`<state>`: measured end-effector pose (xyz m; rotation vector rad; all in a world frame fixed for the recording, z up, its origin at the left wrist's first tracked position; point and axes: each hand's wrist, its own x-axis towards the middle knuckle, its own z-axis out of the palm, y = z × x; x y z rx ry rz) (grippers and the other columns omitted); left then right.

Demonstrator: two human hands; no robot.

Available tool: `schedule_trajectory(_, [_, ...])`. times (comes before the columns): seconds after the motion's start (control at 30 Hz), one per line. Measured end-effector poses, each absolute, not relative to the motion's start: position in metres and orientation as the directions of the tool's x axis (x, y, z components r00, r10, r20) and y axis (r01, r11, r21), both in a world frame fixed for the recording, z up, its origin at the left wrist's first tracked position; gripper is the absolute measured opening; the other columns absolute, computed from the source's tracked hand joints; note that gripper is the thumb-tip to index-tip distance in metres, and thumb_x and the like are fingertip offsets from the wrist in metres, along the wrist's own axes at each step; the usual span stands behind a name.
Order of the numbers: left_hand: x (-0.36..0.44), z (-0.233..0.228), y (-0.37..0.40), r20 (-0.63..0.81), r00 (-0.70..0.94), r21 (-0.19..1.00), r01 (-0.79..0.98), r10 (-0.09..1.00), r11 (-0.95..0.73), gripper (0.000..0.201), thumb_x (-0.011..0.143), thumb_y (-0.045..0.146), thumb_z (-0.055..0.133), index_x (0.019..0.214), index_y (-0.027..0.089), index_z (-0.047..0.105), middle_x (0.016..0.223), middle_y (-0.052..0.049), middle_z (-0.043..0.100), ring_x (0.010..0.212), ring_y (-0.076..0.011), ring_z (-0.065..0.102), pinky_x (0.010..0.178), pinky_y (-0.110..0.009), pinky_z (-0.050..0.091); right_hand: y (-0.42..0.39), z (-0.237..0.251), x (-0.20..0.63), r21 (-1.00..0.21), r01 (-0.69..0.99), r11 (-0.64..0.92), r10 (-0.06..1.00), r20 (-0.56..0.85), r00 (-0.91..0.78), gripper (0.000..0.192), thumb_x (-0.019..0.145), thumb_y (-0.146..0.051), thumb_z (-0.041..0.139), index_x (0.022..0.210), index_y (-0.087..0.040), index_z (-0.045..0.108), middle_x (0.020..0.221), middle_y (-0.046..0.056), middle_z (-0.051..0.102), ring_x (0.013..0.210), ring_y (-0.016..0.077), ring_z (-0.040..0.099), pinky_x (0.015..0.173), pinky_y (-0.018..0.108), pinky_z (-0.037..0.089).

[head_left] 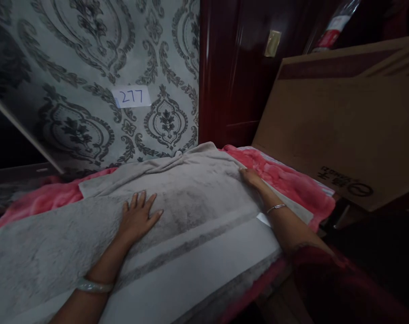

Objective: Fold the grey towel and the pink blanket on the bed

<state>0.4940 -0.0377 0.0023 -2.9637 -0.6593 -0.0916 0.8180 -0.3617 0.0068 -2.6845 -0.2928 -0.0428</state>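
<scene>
- One grey towel (191,198) is seen, spread across one pink blanket (292,180); two bare hands are laid on it; one bangle (93,285) is worn on the left wrist and one thin bracelet (276,207) on the right.
- The left hand (138,216) is pressed flat on the middle of the towel, palm down, fingers spread wide and pointing away from the body; nothing is gripped by it.
- The right hand (250,176) is stretched to the towel's far right edge, where towel and blanket meet; the fingers are curled at that edge, but whether the cloth is pinched cannot be told.
- The towel is rumpled along its far side and bears paler stripes (197,252) near the person; the blanket shows beyond it on the left and right.
- Behind, one wall of patterned wallpaper (89,67) is seen, with one white label (131,96) marked 277; a dark red wooden door (238,81) stands to the right of it; one large cardboard box (346,121) leans at the right, just beside the blanket.
</scene>
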Motion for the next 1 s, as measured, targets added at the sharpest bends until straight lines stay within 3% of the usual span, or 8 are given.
schedule_trajectory(0.2, [0.493,0.007,-0.042,0.059,0.899,-0.075,0.437,0.433,-0.897,0.070,0.098,0.057,0.040,0.159,0.023,0.034,0.168,-0.015,0.021,0.155,-0.0395,0.016,0.120,-0.061,0.021,-0.362,-0.006,0.786,-0.341,0.187,-0.921,0.151,0.130,0.980,0.042,0.105,-0.036,0.037,0.120,-0.013,0.070,0.121,0.020,0.070,0.113,0.0254,0.065,0.087,0.029,0.045])
schedule_trajectory(0.37, [0.492,0.006,-0.041,0.073,0.901,-0.055,0.432,0.428,-0.900,0.070,0.097,0.059,0.041,0.158,0.025,0.037,0.167,-0.015,0.026,0.154,-0.0394,0.019,0.119,-0.062,0.023,-0.359,-0.005,0.777,-0.326,0.169,-0.930,0.131,0.135,0.982,0.041,0.105,-0.036,0.038,0.120,-0.013,0.069,0.121,0.020,0.070,0.112,0.0247,0.065,0.086,0.029,0.045])
schedule_trajectory(0.53, [0.493,0.002,-0.037,0.086,0.906,-0.056,0.421,0.415,-0.905,0.072,0.097,0.062,0.036,0.159,0.026,0.034,0.168,-0.014,0.023,0.155,-0.0393,0.017,0.119,-0.062,0.021,-0.370,0.008,0.773,-0.321,0.180,-0.930,0.160,0.088,0.983,0.044,0.106,-0.039,0.036,0.120,-0.014,0.070,0.124,0.016,0.070,0.111,0.0215,0.065,0.082,0.025,0.045])
schedule_trajectory(0.7, [0.496,0.003,-0.037,0.080,0.907,-0.056,0.417,0.413,-0.907,0.072,0.097,0.062,0.034,0.159,0.024,0.034,0.168,-0.016,0.022,0.154,-0.0408,0.018,0.118,-0.063,0.021,-0.402,0.012,0.755,-0.292,0.159,-0.943,0.170,-0.015,0.985,0.051,0.107,-0.041,0.034,0.112,-0.010,0.074,0.115,0.018,0.073,0.101,0.0214,0.069,0.076,0.024,0.045])
schedule_trajectory(0.83, [0.496,0.005,-0.038,0.086,0.912,-0.035,0.406,0.402,-0.913,0.072,0.097,0.061,0.035,0.158,0.023,0.035,0.167,-0.017,0.024,0.153,-0.0425,0.019,0.117,-0.064,0.021,-0.418,0.005,0.731,-0.245,0.167,-0.955,0.177,-0.019,0.984,0.041,0.105,-0.041,0.043,0.114,-0.013,0.073,0.120,0.017,0.072,0.109,0.0228,0.067,0.083,0.025,0.045])
schedule_trajectory(1.0, [0.494,0.007,-0.037,0.163,0.919,-0.031,0.369,0.360,-0.929,0.068,0.097,0.056,0.037,0.154,0.019,0.044,0.163,-0.019,0.033,0.150,-0.0437,0.026,0.115,-0.064,0.026,-0.420,0.003,0.715,-0.221,0.161,-0.962,0.162,0.015,0.987,0.043,0.105,-0.041,0.039,0.121,-0.015,0.069,0.128,0.017,0.068,0.119,0.0244,0.063,0.089,0.028,0.045])
